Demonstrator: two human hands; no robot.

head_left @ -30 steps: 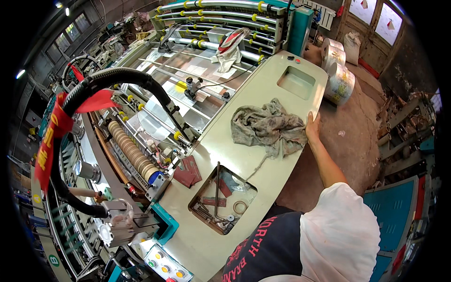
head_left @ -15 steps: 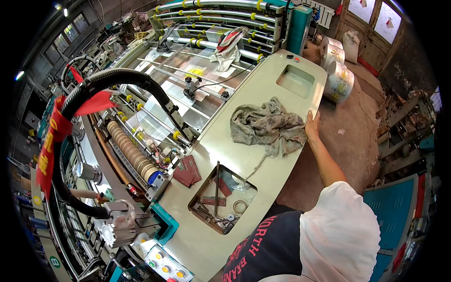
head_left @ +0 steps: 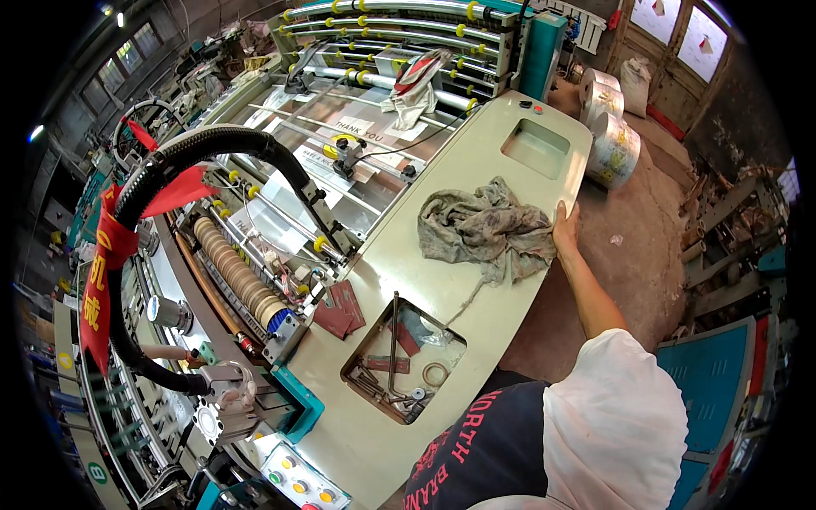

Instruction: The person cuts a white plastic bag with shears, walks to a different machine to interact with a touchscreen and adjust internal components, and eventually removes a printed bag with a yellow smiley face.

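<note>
My right hand (head_left: 566,229) lies against the right edge of the beige machine top (head_left: 399,255), its thumb and fingers stretched apart along the rim. The undersides of the fingers are hidden. Just left of it is a crumpled grey, stained rag (head_left: 484,228), whose loose end trails toward a recessed tray (head_left: 344,374). In that tray lie a long metal rod (head_left: 393,340), a ring (head_left: 435,374), bolts and reddish-brown pieces. More reddish-brown pieces (head_left: 342,308) sit on the top beside the tray. My left hand is out of the picture.
Left of the top, printed clear film (head_left: 327,127) runs under metal bars and rollers (head_left: 391,21). A black hose arch (head_left: 212,140) carries a red ribbon (head_left: 110,272). Push buttons (head_left: 300,486) are at the near end. Film rolls (head_left: 614,149) stand on the floor to the right.
The red ribbon on the hose has swung, and the machine part at lower left has shifted slightly. Print on the film now shows sharply where it was blurred. My right hand stays put.
</note>
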